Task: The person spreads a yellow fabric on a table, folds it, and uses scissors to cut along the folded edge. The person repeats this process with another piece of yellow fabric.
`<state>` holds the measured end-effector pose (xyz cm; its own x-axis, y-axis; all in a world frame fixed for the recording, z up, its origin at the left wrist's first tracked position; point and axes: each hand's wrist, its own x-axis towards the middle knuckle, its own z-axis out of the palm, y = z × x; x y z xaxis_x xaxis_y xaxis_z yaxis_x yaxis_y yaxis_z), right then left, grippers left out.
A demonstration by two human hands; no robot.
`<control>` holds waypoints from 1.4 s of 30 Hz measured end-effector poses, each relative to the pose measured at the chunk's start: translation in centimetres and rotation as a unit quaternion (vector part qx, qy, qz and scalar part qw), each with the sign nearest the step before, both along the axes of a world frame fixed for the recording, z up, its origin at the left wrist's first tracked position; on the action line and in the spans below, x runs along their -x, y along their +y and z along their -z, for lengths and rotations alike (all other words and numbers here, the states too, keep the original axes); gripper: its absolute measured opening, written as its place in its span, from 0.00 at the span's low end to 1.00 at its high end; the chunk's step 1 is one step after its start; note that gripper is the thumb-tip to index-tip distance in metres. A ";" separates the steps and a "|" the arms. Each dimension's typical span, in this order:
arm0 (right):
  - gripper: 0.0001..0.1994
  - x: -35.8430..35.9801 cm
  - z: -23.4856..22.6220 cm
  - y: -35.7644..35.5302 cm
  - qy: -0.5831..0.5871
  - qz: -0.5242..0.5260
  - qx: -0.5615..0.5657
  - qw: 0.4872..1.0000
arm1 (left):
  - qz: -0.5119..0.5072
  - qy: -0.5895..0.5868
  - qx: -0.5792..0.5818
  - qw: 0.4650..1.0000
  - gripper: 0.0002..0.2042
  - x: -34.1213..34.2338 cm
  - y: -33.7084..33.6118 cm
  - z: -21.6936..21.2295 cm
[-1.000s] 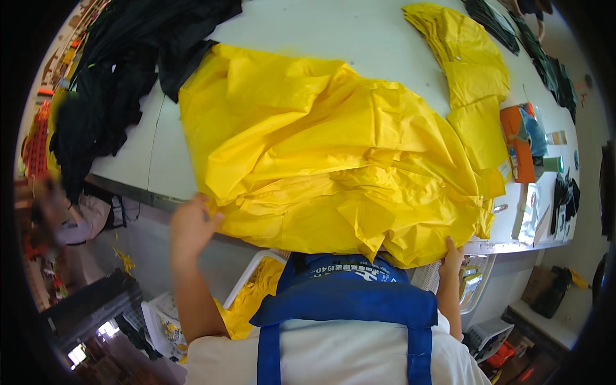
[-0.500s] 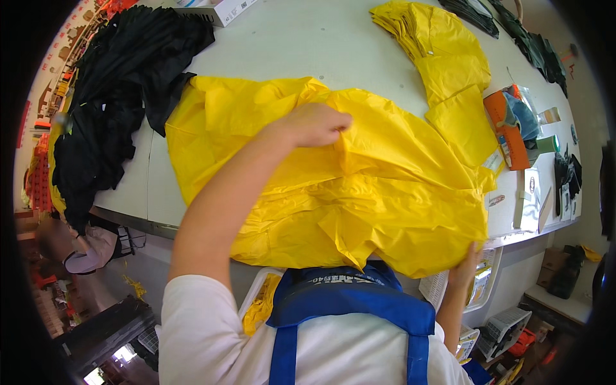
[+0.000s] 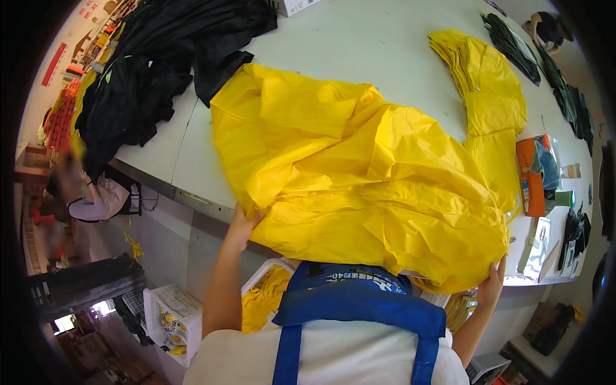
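A large, shiny yellow waterproof garment [image 3: 359, 167] lies crumpled across the near part of the table, its front edge hanging over toward me. My left hand [image 3: 241, 230] pinches its near left edge, thumb on top and the other fingers partly hidden by the cloth. At the near right corner, my right hand [image 3: 491, 282] grips the garment's edge, its fingers partly tucked behind the fabric. The garment's far left corner lies beside a heap of black garments [image 3: 141, 70].
A stack of folded yellow garments [image 3: 491, 83] lies on the white table [image 3: 359, 45]. Right of it stands an orange box [image 3: 531, 179] with blue cloth. A white basket of yellow cloth [image 3: 269, 266] sits below the front edge. People [image 3: 99, 192] are at the left and far right.
My left hand has left the middle of the yellow garment and come back to its near left edge. My right hand stays at the right corner. The view has turned.
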<state>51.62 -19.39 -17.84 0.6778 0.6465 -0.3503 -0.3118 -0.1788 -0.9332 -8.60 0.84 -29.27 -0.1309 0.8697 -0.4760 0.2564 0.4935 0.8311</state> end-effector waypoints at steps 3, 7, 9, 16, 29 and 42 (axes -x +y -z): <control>0.24 -1.7 -2.4 1.8 -0.103 0.004 -0.044 0.994 | -0.147 -0.083 -0.078 0.983 0.19 -0.4 2.5 -2.6; 0.21 -4.7 -11.1 4.2 -0.302 0.159 -0.082 0.937 | -0.226 -0.197 -0.277 0.913 0.15 2.4 5.9 -17.3; 0.21 -10.6 -13.9 4.1 -0.483 0.149 -0.046 0.862 | -0.190 -0.208 -0.336 0.899 0.14 4.2 6.5 -20.0; 0.19 -23.6 -7.5 2.6 -0.217 0.061 -0.058 0.973 | 0.462 0.181 0.178 0.850 0.21 2.5 1.8 -12.8; 0.21 -15.8 3.5 -1.5 -0.588 0.161 0.301 0.733 | 0.405 0.473 -0.145 0.769 0.12 0.8 16.0 -1.3; 0.25 2.0 9.1 -3.0 0.261 0.280 -0.220 0.897 | -0.022 -0.291 -0.290 0.911 0.15 17.7 21.0 -19.3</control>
